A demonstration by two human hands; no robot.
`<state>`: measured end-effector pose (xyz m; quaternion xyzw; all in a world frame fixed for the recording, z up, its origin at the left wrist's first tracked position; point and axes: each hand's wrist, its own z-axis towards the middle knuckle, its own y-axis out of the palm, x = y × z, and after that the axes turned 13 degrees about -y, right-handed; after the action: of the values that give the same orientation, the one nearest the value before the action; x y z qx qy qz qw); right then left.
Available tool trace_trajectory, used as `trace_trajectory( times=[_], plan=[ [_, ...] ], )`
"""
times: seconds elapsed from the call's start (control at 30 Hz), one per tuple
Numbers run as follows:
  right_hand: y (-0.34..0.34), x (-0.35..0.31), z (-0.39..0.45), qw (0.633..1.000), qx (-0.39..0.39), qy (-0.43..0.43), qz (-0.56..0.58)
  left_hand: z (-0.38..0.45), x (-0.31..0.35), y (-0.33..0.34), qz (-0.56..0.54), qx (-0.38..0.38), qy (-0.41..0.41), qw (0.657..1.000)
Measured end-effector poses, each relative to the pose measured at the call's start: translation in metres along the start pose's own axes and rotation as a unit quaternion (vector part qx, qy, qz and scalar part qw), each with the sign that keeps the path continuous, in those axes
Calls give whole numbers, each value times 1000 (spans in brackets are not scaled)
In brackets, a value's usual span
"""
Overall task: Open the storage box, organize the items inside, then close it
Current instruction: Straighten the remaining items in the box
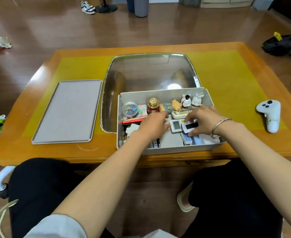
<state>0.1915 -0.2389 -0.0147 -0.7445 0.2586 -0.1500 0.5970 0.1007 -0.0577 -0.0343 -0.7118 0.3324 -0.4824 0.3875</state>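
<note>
Both arms reach into the open storage box (165,148) at the table's near edge. The left hand (154,125) lies palm down over the pens (132,120); whether it grips anything is hidden. The right hand (203,120) pinches a small white device (190,125). Figurines (192,100), a bottle (153,106) and a round tub (129,109) line the far wall. The lid (69,110) lies left of the box.

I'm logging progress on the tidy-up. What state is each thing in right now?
storage box: open, items inside
lid: off, flat on the table left of the box
left hand: inside the box, what it holds is hidden
right hand: grips a small white device
game controller: lying untouched on the table, right
</note>
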Motion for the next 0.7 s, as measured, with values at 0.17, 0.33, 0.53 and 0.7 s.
trace_trajectory(
  times=[0.17, 0.33, 0.53, 0.7],
  plan=[
    [6, 5, 6, 999, 7, -10, -43, 18, 16, 14, -8, -52, -56, 997],
    [4, 12, 0, 992, 118, -36, 15, 24, 19, 22, -77, -85, -93, 989],
    [-1, 24, 4, 978, 198, 10, 68, 24, 21, 26, -141, -97, -124, 978],
    [-4, 28, 17, 992, 126, 8, 10, 21, 15, 23, -190, -102, -145, 966]
  ],
)
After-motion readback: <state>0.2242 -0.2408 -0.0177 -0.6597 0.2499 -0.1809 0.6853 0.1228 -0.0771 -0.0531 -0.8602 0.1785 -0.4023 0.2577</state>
